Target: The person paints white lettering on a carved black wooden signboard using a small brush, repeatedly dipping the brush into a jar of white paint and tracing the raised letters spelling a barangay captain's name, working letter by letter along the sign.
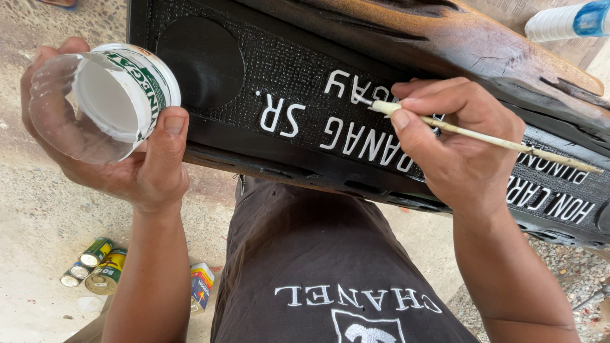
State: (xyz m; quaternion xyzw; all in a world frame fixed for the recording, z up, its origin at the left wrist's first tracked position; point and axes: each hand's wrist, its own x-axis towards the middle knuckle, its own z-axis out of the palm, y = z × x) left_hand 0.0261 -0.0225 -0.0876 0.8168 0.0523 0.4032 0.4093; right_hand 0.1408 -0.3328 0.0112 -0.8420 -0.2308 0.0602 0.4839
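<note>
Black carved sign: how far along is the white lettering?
On the black carved sign, the big raised letters in the middle row already look white. In hand: the right hand has the thin brush with its tip at the smaller upper row, while the left hand holds a small tub of white paint. What remains under the right hand is hidden.

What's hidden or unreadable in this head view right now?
- Brush tip: the right hand holds the thin brush; its bristles at the raised white letters are too small to make out.
- Paint level: the small white tub in the left hand is tilted, its contents unclear.
- Black carved plaque: cut off by the right edge.
- Cans on the ground: too small.
</note>
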